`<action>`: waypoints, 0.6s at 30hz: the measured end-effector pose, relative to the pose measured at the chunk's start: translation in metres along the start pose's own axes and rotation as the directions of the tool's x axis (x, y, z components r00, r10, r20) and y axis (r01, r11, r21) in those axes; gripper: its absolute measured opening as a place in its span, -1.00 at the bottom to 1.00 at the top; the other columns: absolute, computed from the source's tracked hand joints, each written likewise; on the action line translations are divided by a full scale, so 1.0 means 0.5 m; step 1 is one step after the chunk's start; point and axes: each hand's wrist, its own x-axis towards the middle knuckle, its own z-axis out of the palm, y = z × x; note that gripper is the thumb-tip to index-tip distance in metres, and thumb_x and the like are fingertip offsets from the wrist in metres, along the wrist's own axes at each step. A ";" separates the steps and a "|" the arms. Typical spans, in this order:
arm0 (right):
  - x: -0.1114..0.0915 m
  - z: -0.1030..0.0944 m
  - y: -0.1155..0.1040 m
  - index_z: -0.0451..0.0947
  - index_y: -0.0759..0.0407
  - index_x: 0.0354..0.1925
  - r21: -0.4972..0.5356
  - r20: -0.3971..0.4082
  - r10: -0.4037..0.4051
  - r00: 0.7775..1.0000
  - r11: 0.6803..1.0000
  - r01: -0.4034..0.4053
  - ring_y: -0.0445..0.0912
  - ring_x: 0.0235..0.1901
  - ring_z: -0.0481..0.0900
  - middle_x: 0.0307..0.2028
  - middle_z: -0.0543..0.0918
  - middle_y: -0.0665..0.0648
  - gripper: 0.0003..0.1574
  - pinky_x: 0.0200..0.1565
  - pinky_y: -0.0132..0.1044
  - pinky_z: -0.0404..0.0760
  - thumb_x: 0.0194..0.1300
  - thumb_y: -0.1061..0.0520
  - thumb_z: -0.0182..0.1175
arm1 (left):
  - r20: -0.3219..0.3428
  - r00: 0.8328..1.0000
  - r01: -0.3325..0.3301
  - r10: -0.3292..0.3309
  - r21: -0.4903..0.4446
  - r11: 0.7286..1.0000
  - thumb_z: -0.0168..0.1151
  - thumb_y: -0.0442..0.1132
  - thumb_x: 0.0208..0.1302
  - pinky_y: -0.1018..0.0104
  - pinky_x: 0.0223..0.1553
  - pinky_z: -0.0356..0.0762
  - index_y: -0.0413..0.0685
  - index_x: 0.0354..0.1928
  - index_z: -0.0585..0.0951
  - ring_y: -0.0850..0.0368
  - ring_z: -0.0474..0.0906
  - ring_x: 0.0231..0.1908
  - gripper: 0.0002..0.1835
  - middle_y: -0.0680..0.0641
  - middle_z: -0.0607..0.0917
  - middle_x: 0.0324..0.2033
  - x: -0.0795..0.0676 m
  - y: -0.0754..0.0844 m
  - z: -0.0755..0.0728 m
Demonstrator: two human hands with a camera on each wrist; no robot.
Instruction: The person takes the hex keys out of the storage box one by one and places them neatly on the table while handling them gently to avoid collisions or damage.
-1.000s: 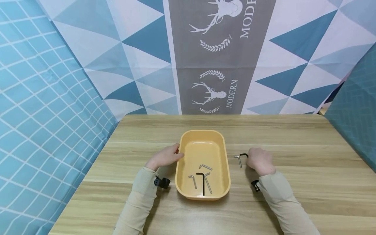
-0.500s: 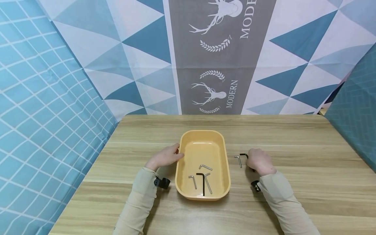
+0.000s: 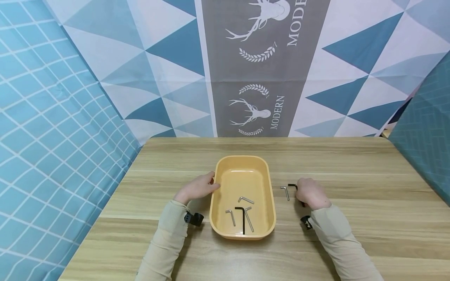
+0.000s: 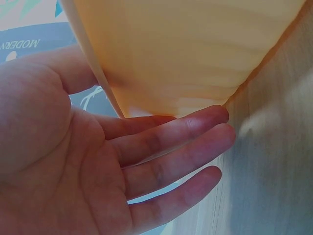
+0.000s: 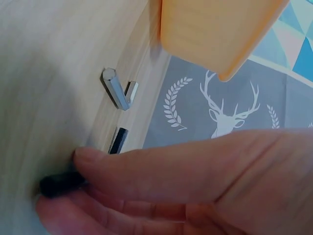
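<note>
My left hand point(image 3: 198, 188) holds the near-left side of a yellow plastic tray point(image 3: 272, 207), thumb hooked over the rim and fingers along the outer wall. In the left wrist view those fingers point(image 4: 186, 147) extend below the rim, fairly straight. Right of the tray, my right hand point(image 3: 311, 193) pinches a black hex key point(image 5: 61, 184) between thumb and fingers, low at the tabletop. Its short bent arm pokes out to the left; the grip hides its middle. Beside it lies a silver hex key point(image 3: 286, 194).
Inside the tray are a black hex key point(image 3: 243, 221) and several silver ones, such as the hex key point(image 3: 231, 217) at left. Everything stands on a wood-grain table point(image 3: 369, 175). Patterned cloth point(image 3: 253, 78) hangs behind, with blue cloth point(image 3: 52, 136) along the left side.
The black hex key at my right hand has shifted slightly, and its long end now shows below the fingers. My left hand and the tray stay put.
</note>
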 end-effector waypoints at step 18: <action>0.003 0.003 0.002 0.40 0.26 -0.58 0.022 0.005 0.001 1.000 1.000 -0.001 -0.16 -0.77 0.37 -0.65 0.47 0.15 -0.72 -0.72 -0.44 0.31 0.15 0.42 -0.18 | -0.010 1.000 -0.014 0.015 0.029 0.999 0.02 -0.10 0.26 0.31 -0.47 0.36 -0.19 -0.11 0.42 0.13 0.38 -0.49 -0.70 -0.04 0.48 -0.49 0.002 -0.004 0.001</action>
